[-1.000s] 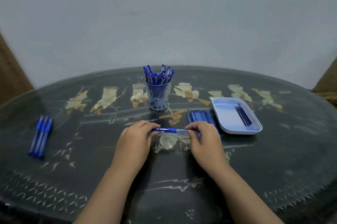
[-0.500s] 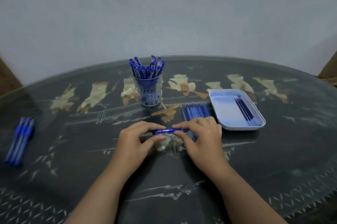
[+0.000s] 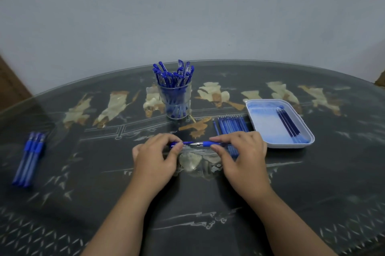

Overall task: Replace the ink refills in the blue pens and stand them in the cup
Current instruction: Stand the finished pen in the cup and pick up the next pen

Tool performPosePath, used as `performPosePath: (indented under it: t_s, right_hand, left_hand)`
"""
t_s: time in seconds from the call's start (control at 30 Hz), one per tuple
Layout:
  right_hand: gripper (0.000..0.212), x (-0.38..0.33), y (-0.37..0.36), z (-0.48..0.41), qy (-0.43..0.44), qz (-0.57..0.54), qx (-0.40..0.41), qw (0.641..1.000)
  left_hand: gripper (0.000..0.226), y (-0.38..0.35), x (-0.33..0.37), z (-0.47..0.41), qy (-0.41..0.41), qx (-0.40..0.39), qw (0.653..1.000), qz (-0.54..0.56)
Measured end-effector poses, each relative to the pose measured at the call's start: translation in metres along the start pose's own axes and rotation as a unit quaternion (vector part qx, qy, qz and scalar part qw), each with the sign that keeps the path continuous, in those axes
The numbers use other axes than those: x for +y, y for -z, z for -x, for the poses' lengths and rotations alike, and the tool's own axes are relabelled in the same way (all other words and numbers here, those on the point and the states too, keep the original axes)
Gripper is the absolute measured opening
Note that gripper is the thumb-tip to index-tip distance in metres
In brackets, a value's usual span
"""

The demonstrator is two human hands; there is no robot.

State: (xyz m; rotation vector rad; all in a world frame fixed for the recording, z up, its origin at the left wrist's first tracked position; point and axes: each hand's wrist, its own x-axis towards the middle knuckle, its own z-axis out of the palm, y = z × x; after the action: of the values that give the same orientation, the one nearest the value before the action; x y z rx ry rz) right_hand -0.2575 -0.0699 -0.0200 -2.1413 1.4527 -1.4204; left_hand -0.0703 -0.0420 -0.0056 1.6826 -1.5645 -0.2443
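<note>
Any print on the blue pen (image 3: 209, 143) was too small to read. The right hand (image 3: 241, 157) pinched that pen just above the bench (image 3: 104, 193), its metal tip pointing at a blue cap (image 3: 176, 144) pinched in the left hand (image 3: 155, 162), the two parts just apart. One clear cup (image 3: 177, 107) behind held a crowded bunch of capped pens (image 3: 173, 74), too packed to count. Three more pens (image 3: 29, 157) lay at far left. A row of refills (image 3: 231, 125) lay beside one white tray (image 3: 291, 145) holding about three dark refills (image 3: 288, 123).
</note>
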Motion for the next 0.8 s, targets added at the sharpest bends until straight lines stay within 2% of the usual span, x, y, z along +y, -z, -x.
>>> performPosePath:
  t_s: [0.13, 0.33, 0.43, 0.57, 0.7, 0.8]
  right_hand:
    - [0.022, 0.001, 0.0002, -0.0002, 0.005, 0.015, -0.002, 1.0]
    - [0.022, 0.0023, -0.0008, -0.0002, 0.0, 0.026, -0.002, 1.0]
    - [0.025, 0.0018, -0.0012, -0.0003, 0.001, 0.026, -0.009, 1.0]
    - [0.024, 0.0002, -0.001, -0.0006, 0.01, 0.021, -0.016, 1.0]
    - [0.021, -0.0013, -0.0019, 0.0001, 0.031, 0.019, -0.023, 0.999]
    - [0.019, -0.0014, -0.0018, 0.0004, 0.035, 0.009, -0.022, 0.999]
  left_hand:
    - [0.006, -0.0009, -0.0023, -0.0014, 0.008, -0.035, 0.996, -0.086]
    - [0.011, -0.0008, -0.0032, 0.0, 0.009, -0.05, 0.995, -0.088]
    - [0.023, -0.0001, -0.0029, -0.0004, -0.005, -0.039, 0.998, -0.053]
    - [0.035, 0.0023, -0.0019, -0.0006, -0.067, -0.042, 0.994, 0.078]
    - [0.025, -0.0016, -0.0041, -0.0028, -0.098, -0.022, 0.988, 0.117]
    - [0.017, -0.0053, -0.0065, -0.0035, -0.125, -0.028, 0.988, 0.092]
